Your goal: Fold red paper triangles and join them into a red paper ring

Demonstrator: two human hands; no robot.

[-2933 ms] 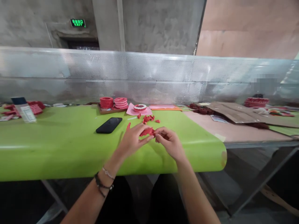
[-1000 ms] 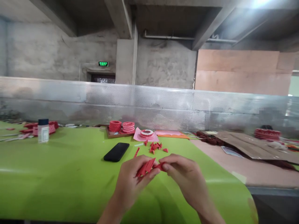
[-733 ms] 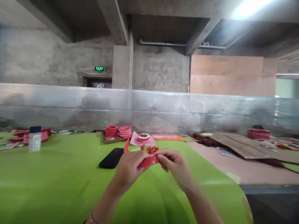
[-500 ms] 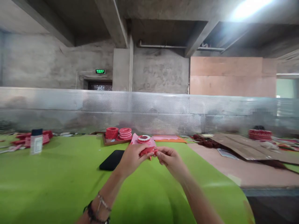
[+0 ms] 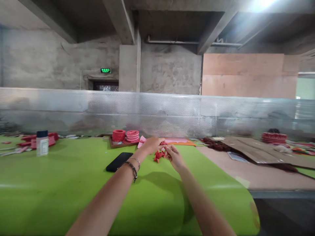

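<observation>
My left hand (image 5: 153,145) reaches over the pink paper piece (image 5: 142,142) at the middle of the green table, its fingers bent down around something red that is mostly hidden. Close beside its fingertips, my right hand (image 5: 172,154) has thumb and forefinger pinched together; whatever lies between them is too small to tell. Several small red pieces (image 5: 159,156) lie on the green surface (image 5: 157,196) just below and between the two hands.
A black phone-like slab (image 5: 119,161) lies left of my hands. Behind it, a brown tray (image 5: 115,145) holds red and pink rings (image 5: 118,135). A bottle (image 5: 42,143) stands far left; brown cardboard (image 5: 256,150) lies right.
My left hand has moved forward and to the right, over the spot where the white and red ring showed. My right hand has shifted slightly up and left. Red pieces now show below the hands.
</observation>
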